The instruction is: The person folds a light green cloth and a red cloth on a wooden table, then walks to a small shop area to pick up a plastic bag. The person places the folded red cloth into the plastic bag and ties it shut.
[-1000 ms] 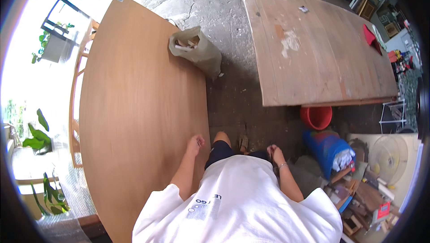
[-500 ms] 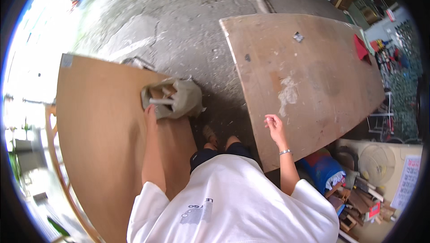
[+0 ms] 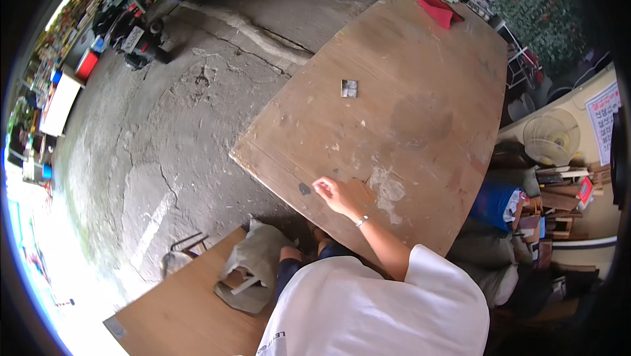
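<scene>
My right hand (image 3: 342, 195) lies on the near corner of a large worn plywood tabletop (image 3: 420, 119), fingers spread on the wood with nothing in them. A bracelet is on that wrist. A crumpled grey-green bag (image 3: 252, 270) sits on the edge of a lighter wooden board (image 3: 187, 313) at lower left. My left hand (image 3: 289, 253) shows only as a small patch at the bag's right edge, and its grip is hidden. On the tabletop lie a small grey square piece (image 3: 349, 88) and, at the far end, a red cloth (image 3: 439, 9).
Cracked concrete floor (image 3: 171, 133) lies between the two boards. A blue container (image 3: 494, 201), a white fan (image 3: 551, 136) and stacked clutter stand at the right. Parked motorbikes (image 3: 141, 34) are at the far left.
The view has swung right: the worn tabletop now fills the centre and the lighter board with the bag has dropped to lower left. My right hand went from hovering beside the tabletop to resting on it.
</scene>
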### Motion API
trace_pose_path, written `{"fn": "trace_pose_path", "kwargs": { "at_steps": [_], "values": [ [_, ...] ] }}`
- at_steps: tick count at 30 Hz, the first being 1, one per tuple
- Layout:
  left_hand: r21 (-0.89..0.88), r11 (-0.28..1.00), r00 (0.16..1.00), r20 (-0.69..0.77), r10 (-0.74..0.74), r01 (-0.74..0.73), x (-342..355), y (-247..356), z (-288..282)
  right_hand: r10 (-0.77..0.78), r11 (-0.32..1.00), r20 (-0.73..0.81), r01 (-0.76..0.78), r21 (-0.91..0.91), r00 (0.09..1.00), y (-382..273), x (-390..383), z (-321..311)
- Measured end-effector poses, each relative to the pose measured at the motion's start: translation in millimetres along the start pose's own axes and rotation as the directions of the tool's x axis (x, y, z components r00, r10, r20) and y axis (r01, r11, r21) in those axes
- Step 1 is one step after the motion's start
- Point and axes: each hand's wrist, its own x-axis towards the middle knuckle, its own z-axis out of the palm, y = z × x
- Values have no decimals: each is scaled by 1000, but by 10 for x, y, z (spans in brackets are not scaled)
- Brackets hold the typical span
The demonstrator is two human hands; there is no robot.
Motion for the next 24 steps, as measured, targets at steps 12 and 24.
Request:
{"fn": "trace_pose_path", "kwargs": {
  "at_steps": [12, 24],
  "values": [
    [-294, 944, 986, 110, -123, 151, 1258, 1493, -1974, -63, 998, 44, 64, -4, 997, -526, 1350, 887],
    [-442, 889, 988, 39, 151, -119, 4259, 2915, -4495, 111, 978, -237, -148, -146, 965, -1306, 3449, 1812]
  ]
}}
